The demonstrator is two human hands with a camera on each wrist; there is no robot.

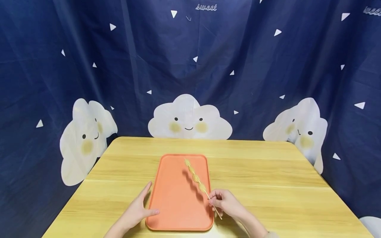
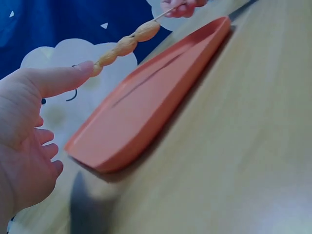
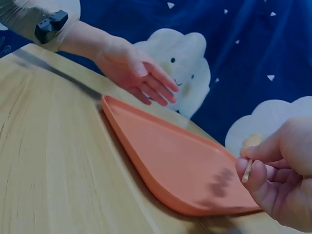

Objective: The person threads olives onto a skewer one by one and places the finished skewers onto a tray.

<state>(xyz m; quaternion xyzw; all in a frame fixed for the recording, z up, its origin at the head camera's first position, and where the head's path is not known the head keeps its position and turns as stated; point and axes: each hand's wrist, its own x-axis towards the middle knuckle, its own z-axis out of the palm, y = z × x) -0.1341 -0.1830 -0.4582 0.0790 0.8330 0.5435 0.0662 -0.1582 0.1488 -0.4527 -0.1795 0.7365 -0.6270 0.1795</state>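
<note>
A skewer carries several yellowish-tan, ridged oval pieces threaded on a thin wooden stick. My right hand pinches the bare lower end of the stick between thumb and fingers, and the stick's tip pokes out below the grip in the right wrist view. The skewer slants up to the left above an orange tray, casting its shadow there. At the tray's near left side is my left hand, fingers extended and thumb apart, holding nothing. In the left wrist view, the left thumb overlaps the far end of the skewer; contact cannot be told.
The tray lies lengthwise on a light wooden table with rounded far corners. Behind the table hangs a dark blue curtain printed with smiling clouds and white triangles. A dark device is strapped to the left wrist.
</note>
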